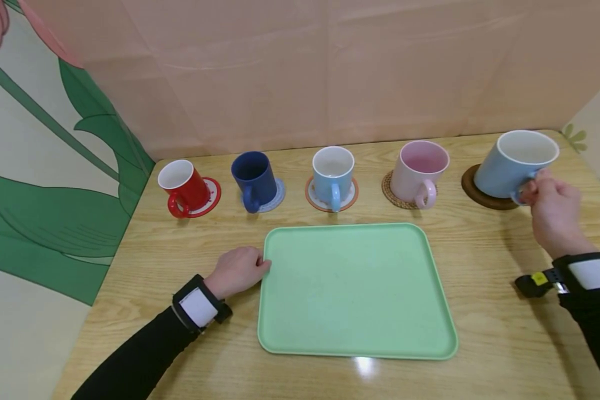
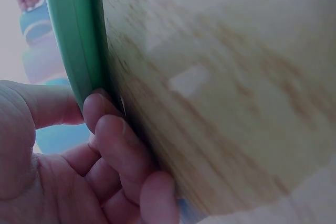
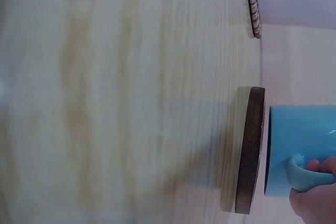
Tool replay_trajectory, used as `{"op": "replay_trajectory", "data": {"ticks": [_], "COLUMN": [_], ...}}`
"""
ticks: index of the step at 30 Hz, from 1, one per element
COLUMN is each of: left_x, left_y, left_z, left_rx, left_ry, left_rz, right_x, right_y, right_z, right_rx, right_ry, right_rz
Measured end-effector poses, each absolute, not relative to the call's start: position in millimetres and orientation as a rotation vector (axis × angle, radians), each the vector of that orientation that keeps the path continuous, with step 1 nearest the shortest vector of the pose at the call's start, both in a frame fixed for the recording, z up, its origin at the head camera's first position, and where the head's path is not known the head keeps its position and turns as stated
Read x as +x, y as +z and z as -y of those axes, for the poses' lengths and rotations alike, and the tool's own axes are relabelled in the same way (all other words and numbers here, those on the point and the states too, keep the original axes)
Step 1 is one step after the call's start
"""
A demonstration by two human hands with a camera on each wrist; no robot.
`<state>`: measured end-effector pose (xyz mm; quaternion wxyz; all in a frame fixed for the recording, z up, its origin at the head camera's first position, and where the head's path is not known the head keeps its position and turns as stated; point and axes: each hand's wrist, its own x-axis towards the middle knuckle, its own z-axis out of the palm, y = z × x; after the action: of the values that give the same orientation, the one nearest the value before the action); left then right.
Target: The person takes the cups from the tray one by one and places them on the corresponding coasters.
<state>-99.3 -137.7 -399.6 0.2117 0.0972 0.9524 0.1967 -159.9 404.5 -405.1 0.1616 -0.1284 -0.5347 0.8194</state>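
At the far right, my right hand (image 1: 555,205) grips the handle of a large light blue mug (image 1: 500,166). A thin gap shows in the right wrist view between the mug's base (image 3: 278,150) and the dark wooden coaster (image 3: 251,150), so the mug hangs just over it. My left hand (image 1: 239,270) pinches the left rim of a light green tray (image 1: 355,294). In the left wrist view the thumb (image 2: 55,106) lies against the tray's edge (image 2: 73,30), with the fingers curled at its underside. Nothing lies on the tray.
Along the back of the wooden table (image 1: 145,261) stand a red mug (image 1: 192,191), a dark blue mug (image 1: 257,180), a smaller light blue mug (image 1: 330,186) and a pink mug (image 1: 412,180), each on a coaster. A pinkish cloth (image 1: 280,72) hangs behind them.
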Motion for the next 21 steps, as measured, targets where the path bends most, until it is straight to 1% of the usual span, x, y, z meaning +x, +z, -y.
{"op": "replay_trajectory", "data": {"ticks": [21], "left_x": [-99.2], "left_y": [-399.9], "left_z": [137.3], "left_rx": [0.256], "left_ry": [0.533], "left_rz": [-2.642], "right_x": [-161.8], "right_y": [-410.2], "right_z": [-410.3], "right_rx": [-0.270], "right_ry": [2.402], "right_rz": [1.547]}}
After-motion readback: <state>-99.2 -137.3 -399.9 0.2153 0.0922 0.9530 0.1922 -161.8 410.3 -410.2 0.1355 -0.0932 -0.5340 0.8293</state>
